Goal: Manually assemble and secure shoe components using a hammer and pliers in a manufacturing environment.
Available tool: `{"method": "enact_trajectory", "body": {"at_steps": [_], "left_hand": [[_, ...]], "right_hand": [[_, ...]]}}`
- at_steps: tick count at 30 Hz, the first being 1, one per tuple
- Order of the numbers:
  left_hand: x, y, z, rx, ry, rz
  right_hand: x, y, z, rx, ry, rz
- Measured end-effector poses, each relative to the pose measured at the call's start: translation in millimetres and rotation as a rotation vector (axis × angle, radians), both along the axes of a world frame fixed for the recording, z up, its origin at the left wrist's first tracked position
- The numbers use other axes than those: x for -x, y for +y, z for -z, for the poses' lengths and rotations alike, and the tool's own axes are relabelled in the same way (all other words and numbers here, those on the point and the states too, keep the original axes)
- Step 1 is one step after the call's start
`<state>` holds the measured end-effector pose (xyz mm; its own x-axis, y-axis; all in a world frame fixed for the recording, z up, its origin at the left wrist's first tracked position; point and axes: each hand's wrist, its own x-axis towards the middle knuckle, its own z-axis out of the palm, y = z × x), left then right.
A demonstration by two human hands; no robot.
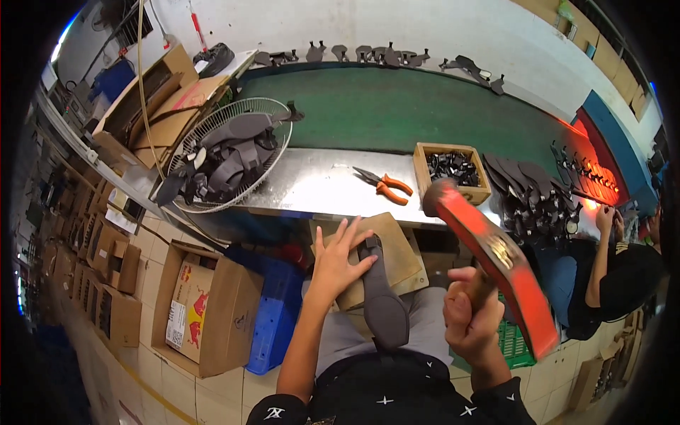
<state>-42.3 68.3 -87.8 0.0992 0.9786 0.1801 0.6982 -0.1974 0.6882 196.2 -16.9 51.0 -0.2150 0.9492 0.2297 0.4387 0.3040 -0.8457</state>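
Note:
A dark grey shoe sole point(386, 312) lies across my lap, its far end resting on a tan board point(393, 248). A small black piece sits at that far end. Beside it my left hand point(338, 262) is spread out, thumb and fingertips near the sole's end. Whether the fingers press on it I cannot tell. Raised on the right, my right hand point(471, 319) is closed round the handle of a hammer point(499, 258) with a long red head, held well above the sole and apart from it.
On the metal bench point(319, 184) are orange-handled pliers point(382, 185), a wooden box point(453, 173) of small black parts, a wire basket point(234, 156) of soles and more sole pieces point(531, 191). Behind runs a green conveyor belt point(397, 106). A co-worker point(616, 276) sits at right; a carton point(212, 312) stands at left.

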Motion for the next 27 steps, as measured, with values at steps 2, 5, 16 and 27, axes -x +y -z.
{"method": "enact_trajectory", "body": {"at_steps": [2,5,16,27], "left_hand": [[-5.7,1.1,-2.6,-0.102,0.317,0.027],[-16.2,0.8,3.3,-0.156,0.21,0.01],[-17.8,-89.7,-87.2,0.094,-0.411,0.337],[-28.8,-108.9,-102.6,0.437,-0.869,0.557]], "right_hand": [[13.7,30.8,35.2,-0.506,-0.213,-0.177],[10.6,35.1,59.4,-0.078,-0.165,-0.023],[-1.1,77.4,69.0,-0.444,-0.477,-0.117],[-5.1,62.9,27.9,-0.058,-0.037,-0.681]]}}
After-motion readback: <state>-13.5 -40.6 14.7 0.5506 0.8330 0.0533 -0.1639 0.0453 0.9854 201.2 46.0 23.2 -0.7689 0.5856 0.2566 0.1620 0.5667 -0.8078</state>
